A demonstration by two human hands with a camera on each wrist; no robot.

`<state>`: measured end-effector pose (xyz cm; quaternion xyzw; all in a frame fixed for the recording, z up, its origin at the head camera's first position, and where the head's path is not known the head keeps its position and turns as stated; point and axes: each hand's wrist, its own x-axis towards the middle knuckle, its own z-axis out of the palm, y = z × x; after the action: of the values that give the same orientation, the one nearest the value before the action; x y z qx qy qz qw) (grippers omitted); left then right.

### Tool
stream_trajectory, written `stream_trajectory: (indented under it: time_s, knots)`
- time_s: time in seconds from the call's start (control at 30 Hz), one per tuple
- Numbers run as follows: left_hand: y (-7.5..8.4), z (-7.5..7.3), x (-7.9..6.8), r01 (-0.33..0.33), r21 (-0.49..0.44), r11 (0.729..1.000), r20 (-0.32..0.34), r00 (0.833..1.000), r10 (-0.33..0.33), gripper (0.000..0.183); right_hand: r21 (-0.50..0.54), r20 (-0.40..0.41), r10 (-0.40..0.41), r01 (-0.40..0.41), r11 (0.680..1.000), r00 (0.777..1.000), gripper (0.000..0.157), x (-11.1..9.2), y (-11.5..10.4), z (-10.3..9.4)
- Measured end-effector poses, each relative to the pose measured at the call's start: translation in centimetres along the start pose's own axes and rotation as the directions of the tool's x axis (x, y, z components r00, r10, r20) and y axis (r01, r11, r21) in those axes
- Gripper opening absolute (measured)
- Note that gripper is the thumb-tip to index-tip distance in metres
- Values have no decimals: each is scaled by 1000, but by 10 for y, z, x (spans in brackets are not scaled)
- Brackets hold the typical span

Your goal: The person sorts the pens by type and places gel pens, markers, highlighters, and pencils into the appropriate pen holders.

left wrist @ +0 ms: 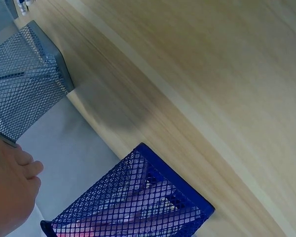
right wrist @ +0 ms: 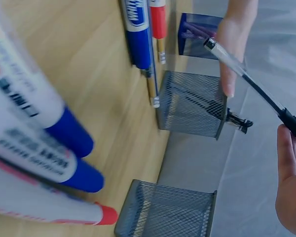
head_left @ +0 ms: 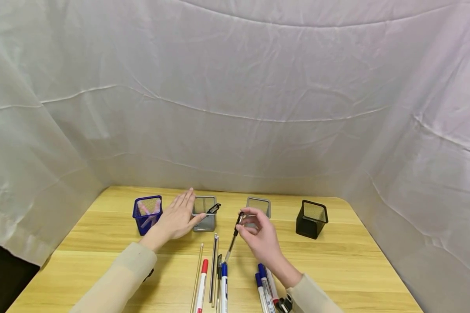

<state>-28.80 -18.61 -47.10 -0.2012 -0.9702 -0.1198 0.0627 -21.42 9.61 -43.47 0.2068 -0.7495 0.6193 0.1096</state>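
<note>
My right hand (head_left: 262, 237) pinches a clear-barrelled pen (head_left: 232, 245) by its black-capped end, between thumb and fingers. The pen slants down toward the table, its other end above a blue-capped marker (head_left: 224, 282). My left hand (head_left: 174, 219) reaches out with straight fingers and touches the rim of a grey mesh pen holder (head_left: 205, 226). Another black-capped pen (right wrist: 237, 120) leans inside that holder, its top sticking out past the rim. Just left of the left hand stands a blue mesh pen holder (left wrist: 123, 202) with pinkish sticks in it.
A second grey mesh holder (right wrist: 163, 210) is partly behind my right hand. Farther right stands a black mesh holder (head_left: 308, 226). Pencils (head_left: 197, 278), a red-capped marker (head_left: 202, 282) and another pen (head_left: 219, 269) lie in front. Several markers (head_left: 264, 282) lie by the right forearm.
</note>
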Motion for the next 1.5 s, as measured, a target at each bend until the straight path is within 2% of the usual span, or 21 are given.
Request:
stream_trajectory:
  time_s: [0.33,0.87,1.2,1.5]
  knots:
    - [-1,2,1,5,16,1000,-2,1000,-5,91,64,-97,-121,128,990,988,39,14,-4,5]
    - [-1,0,-1,8,28,1000,6,1000,-8,91,142,-231,-210,246,959,950,32,37,-5,20]
    - [0,0,-2,8,20,1000,9,1000,-8,92,177,-271,-204,258,950,941,32,53,-8,30]
    - [4,-1,-2,6,15,1000,1,1000,-6,91,201,-297,-139,204,958,945,30,66,1,38]
